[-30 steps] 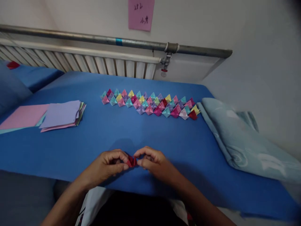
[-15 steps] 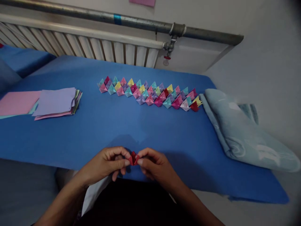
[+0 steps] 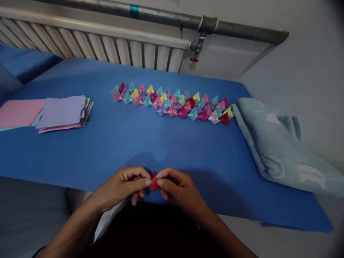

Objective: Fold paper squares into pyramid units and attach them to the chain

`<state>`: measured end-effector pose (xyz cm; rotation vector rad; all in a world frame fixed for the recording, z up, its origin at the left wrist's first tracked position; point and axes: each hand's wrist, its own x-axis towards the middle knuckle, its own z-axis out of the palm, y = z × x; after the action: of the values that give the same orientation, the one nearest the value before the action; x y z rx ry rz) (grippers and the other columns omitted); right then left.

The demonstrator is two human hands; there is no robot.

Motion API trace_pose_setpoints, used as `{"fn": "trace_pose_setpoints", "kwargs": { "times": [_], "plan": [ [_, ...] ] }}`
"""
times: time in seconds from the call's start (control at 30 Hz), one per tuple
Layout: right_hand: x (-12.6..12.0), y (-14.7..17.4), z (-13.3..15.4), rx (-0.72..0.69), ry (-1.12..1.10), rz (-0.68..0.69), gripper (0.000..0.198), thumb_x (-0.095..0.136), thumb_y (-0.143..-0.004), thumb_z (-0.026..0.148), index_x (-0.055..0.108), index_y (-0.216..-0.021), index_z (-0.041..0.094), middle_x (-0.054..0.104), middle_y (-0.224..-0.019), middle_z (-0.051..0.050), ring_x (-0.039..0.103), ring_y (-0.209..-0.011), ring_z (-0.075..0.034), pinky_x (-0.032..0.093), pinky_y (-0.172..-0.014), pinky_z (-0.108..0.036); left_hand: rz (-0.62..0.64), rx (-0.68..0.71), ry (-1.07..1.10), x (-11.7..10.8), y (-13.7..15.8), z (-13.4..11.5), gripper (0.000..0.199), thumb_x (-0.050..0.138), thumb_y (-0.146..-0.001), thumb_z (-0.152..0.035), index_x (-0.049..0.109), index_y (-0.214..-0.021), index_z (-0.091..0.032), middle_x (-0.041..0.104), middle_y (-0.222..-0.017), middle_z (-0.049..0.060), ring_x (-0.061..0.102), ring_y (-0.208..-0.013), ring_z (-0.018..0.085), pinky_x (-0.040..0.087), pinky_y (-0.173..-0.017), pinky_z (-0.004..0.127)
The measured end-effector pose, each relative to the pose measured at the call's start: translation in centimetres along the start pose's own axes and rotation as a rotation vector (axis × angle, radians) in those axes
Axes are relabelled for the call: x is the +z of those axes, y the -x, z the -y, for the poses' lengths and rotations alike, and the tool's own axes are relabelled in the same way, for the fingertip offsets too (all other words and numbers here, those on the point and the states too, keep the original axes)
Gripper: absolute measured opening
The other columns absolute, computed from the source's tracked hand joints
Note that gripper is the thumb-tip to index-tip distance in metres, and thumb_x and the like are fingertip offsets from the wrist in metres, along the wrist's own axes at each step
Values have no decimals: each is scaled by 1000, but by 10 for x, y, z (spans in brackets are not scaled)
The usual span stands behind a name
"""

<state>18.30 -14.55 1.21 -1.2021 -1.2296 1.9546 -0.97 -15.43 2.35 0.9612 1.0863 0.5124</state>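
Observation:
Between my fingertips is a small red folded paper piece, held over the near edge of the blue surface. My left hand pinches its left side between thumb and forefinger. From the right, my right hand pinches the opposite side the same way. The fingertips cover part of its folds. Farther back, several rows of folded paper pieces in pink, teal, purple, yellow, red and white stand close together.
A stack of coloured paper sheets lies at the left, with a pink sheet beside it. A folded pale teal blanket rests at the right. Behind the blue surface are a radiator and a metal pipe.
My fingertips have come closer together, and the red paper piece looks narrower and more closed than before. The view has shifted slightly.

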Motion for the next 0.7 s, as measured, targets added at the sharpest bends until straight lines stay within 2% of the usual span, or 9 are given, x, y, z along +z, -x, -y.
{"fn": "trace_pose_setpoints", "kwargs": {
  "times": [0.23,0.7],
  "plan": [
    [4,0,2,-116,95,-42,8,58,-79,25,62,-73,21,51,-54,7,40,-45,-6,32,-47,-20,1,3,3,-1,0,4,27,62,-81,-44,65,-79,-17,55,-60,-3,48,-48,7,42,-45,18],
    [3,-1,-1,-108,85,-32,10,57,-81,27,63,-75,20,50,-54,7,41,-45,-6,34,-48,-20,-13,-9,37,-5,-5,10,28,60,-83,-44,62,-79,-16,55,-55,-4,47,-42,6,39,-40,17]
  ]
}}
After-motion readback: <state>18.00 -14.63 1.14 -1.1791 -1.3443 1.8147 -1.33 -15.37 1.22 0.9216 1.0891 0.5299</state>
